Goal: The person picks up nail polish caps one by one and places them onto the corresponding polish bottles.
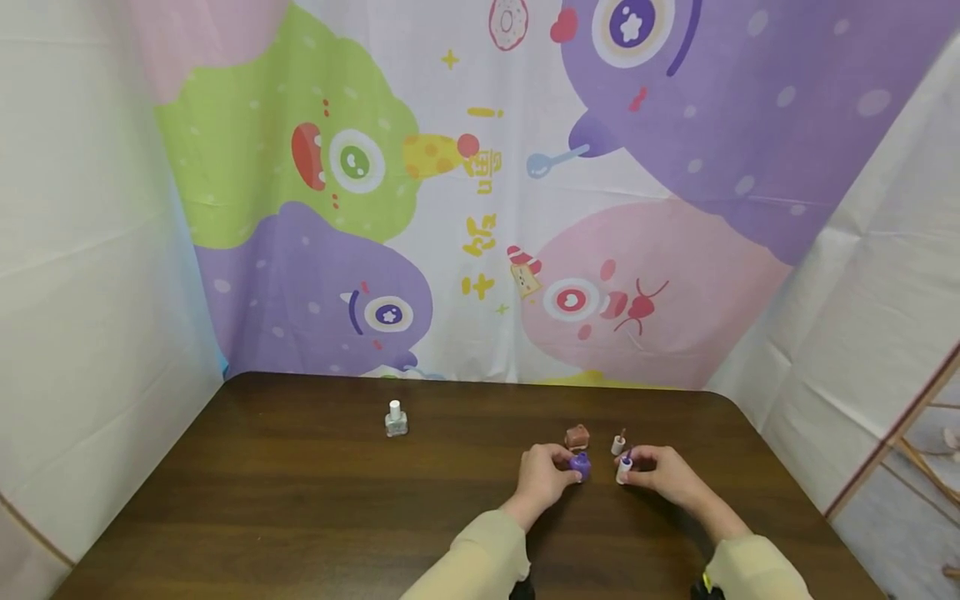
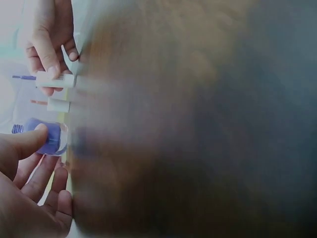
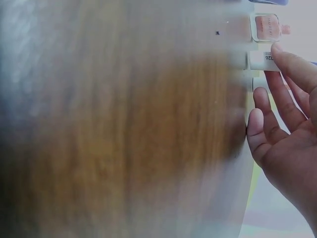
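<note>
My left hand (image 1: 542, 479) pinches a purple nail polish bottle (image 1: 580, 467) whose neck is uncapped. To its right, my right hand (image 1: 663, 476) holds a white cap (image 1: 623, 472) between thumb and fingers, its purple-coated brush pointing up. Just behind the purple bottle stands an open brownish-pink nail polish bottle (image 1: 577, 437). A second white cap (image 1: 618, 445) rests on the table behind the right hand, with its brownish brush upward. In the left wrist view the purple bottle (image 2: 49, 139) sits between thumb and fingers. The right wrist view shows printing on the held cap (image 3: 262, 60).
Farther left on the dark wooden table (image 1: 337, 500) stands a capped, pale glittery nail polish bottle (image 1: 396, 420). A cartoon-printed curtain (image 1: 480, 333) hangs behind the table's far edge. A wooden rack (image 1: 900, 433) is at the right.
</note>
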A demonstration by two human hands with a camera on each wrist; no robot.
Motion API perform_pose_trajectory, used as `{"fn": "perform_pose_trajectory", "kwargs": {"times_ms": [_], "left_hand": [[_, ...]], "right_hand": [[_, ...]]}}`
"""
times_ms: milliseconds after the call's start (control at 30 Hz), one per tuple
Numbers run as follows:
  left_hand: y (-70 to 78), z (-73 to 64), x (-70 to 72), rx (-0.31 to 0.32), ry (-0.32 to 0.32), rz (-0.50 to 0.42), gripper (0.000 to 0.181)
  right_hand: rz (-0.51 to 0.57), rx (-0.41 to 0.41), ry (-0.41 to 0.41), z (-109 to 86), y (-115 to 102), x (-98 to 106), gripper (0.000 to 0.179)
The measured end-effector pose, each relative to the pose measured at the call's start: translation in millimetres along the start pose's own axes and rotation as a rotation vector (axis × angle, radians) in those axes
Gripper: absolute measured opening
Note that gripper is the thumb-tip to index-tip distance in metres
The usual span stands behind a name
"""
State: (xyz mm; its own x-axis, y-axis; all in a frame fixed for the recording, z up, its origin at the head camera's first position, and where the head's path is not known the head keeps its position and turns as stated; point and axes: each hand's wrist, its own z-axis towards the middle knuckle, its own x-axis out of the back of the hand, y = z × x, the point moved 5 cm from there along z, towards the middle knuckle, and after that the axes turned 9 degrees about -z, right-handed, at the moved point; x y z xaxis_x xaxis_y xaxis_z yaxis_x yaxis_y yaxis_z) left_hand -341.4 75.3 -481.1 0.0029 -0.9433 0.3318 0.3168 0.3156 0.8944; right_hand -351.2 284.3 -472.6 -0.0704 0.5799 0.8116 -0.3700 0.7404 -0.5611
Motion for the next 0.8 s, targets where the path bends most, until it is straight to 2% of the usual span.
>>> {"fn": "perform_pose_trajectory", "kwargs": {"times_ms": [167,300,533,800], "left_hand": [[5.3,-4.5,6.9,0.015,-0.004,-0.01,0.016],[15.2,-7.8,16.7,0.009,-0.015,-0.02,0.016],[30.2,-12.1,33.4,-0.01,-0.075,-0.028,0.014],[36.0,-20.8,45.8,-0.054,-0.145,0.013,0.016]], "right_hand": [[-0.001,0.001,-0.01,-0.3,-2,2,0.024],[-0.001,0.003,-0.001,-2.0,-2,5,0.025],[0.002,0.003,0.02,-2.3,-2,13,0.023],[0.041,0.001,0.057,-2.5,-7,20,0.021]]}}
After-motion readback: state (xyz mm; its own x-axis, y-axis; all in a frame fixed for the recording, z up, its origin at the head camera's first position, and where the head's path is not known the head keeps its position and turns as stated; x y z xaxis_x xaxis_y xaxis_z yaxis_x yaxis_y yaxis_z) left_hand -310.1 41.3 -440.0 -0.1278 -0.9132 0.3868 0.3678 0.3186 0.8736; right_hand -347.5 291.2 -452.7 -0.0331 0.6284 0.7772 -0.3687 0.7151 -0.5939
